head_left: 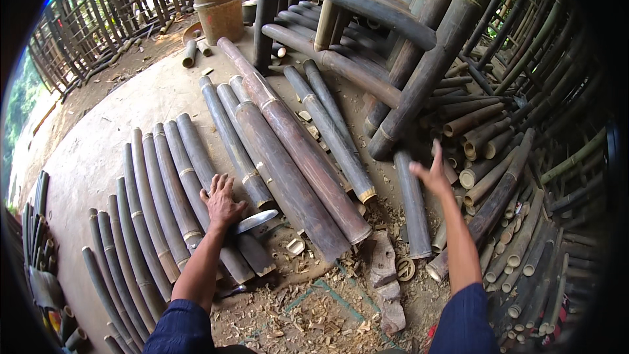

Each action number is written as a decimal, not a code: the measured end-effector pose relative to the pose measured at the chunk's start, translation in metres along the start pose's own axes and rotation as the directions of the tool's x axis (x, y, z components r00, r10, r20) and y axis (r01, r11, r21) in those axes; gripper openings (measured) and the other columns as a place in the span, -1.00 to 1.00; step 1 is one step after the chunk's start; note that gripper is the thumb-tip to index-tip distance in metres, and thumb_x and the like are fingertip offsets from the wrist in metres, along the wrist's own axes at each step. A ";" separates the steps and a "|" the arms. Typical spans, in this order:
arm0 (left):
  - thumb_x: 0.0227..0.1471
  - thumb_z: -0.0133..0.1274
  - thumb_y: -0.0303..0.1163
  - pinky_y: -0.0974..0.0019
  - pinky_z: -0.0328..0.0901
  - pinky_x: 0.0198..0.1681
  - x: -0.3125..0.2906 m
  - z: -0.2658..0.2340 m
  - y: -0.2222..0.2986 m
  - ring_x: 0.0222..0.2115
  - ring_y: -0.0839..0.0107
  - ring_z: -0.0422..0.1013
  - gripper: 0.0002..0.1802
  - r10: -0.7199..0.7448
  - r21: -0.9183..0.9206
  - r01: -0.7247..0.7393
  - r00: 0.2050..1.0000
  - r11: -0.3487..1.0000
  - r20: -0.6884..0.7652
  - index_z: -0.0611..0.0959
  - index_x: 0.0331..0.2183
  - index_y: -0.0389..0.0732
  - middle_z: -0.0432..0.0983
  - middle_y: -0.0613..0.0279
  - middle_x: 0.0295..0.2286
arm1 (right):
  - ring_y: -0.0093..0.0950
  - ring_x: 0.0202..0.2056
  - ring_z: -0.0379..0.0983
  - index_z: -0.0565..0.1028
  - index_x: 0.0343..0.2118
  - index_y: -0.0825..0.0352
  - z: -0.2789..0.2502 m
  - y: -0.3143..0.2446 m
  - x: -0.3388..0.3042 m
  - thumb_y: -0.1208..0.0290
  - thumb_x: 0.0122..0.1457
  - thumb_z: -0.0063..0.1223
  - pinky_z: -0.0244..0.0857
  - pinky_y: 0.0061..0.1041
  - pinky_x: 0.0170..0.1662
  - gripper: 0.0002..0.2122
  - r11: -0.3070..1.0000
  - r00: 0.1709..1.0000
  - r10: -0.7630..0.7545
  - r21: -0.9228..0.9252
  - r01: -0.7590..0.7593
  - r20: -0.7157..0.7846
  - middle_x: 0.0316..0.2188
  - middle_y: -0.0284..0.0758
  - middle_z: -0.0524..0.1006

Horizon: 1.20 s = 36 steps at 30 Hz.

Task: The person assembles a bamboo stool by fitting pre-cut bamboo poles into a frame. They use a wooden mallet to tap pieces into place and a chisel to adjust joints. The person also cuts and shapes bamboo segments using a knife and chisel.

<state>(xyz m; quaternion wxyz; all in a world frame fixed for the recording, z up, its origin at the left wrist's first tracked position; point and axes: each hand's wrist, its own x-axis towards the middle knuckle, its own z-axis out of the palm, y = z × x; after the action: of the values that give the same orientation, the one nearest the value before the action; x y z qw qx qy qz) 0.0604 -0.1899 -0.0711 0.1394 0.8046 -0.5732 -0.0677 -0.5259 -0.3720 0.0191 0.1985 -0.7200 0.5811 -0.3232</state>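
Fingers splayed, left hand (225,207) rests on a round dark-brown bamboo pole (196,144), silver metal blade (257,221) just beside. Right hand (435,178) hovers empty, fingers apart.

upper-left floor (154,88) gives room — bamboo chair (422,78) blocks beyond right hand (434,174)

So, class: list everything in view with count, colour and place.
Bucket: one, dirty tan, upper left.
Chair-like bamboo frame: one, dark brown, upper centre-right.
Fence: one, dark brown, upper left.
Floor poles: over twelve, grey to reddish-brown, left and centre.
Bamboo piles: uncountable, brown and grey, right and far left.
Blade: one, silvery, left of centre.
Notched block: apparently one, brown, lower centre.
Chips: uncountable, tan, lower centre.
Sleeves: two, dark blue, lower edge.
Left grip: one, bare, over poles.
Right grip: one, bare, right of centre.
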 end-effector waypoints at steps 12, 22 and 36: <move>-0.12 0.33 -0.03 -0.51 -0.43 0.39 0.000 -0.012 -0.009 0.39 0.20 0.12 -0.37 0.105 -0.099 -0.097 0.991 0.990 0.088 0.72 0.04 0.01 0.59 0.41 0.09 | -0.30 0.16 0.41 0.35 0.21 0.44 0.069 -0.095 0.155 0.07 -0.12 0.59 0.24 -0.25 0.27 -0.12 0.776 0.933 0.331 0.603 -0.185 -0.140 0.19 -0.13 0.45; -0.17 0.30 -0.09 -0.48 -0.44 0.40 0.004 -0.009 -0.003 0.36 0.21 0.18 -0.39 0.110 -0.112 -0.101 0.991 0.989 0.073 0.74 -0.01 -0.04 0.62 0.38 0.04 | -0.21 0.22 0.39 0.22 0.28 0.69 0.127 -0.123 0.221 -0.01 -0.09 0.58 0.27 -0.21 0.30 0.07 0.867 0.840 0.416 0.431 -0.250 -0.350 0.25 0.09 0.38; -0.28 0.36 -0.08 -0.41 -0.41 0.43 0.002 -0.011 -0.006 0.34 0.22 0.21 -0.39 0.075 -0.101 -0.067 0.994 0.993 0.078 0.77 -0.08 -0.04 0.66 0.31 -0.02 | -0.19 0.07 0.56 0.55 0.00 0.72 0.092 -0.117 0.215 -0.13 -0.19 0.57 0.36 -0.26 0.20 -0.09 0.943 0.964 0.239 0.266 -0.201 -0.119 0.02 0.09 0.60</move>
<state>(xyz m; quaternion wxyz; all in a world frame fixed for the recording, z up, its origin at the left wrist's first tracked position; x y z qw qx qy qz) 0.0699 -0.1882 -0.0621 0.1579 0.7724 -0.6027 -0.1236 -0.3540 -0.5585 0.0815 0.2790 -0.5931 0.6257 -0.4229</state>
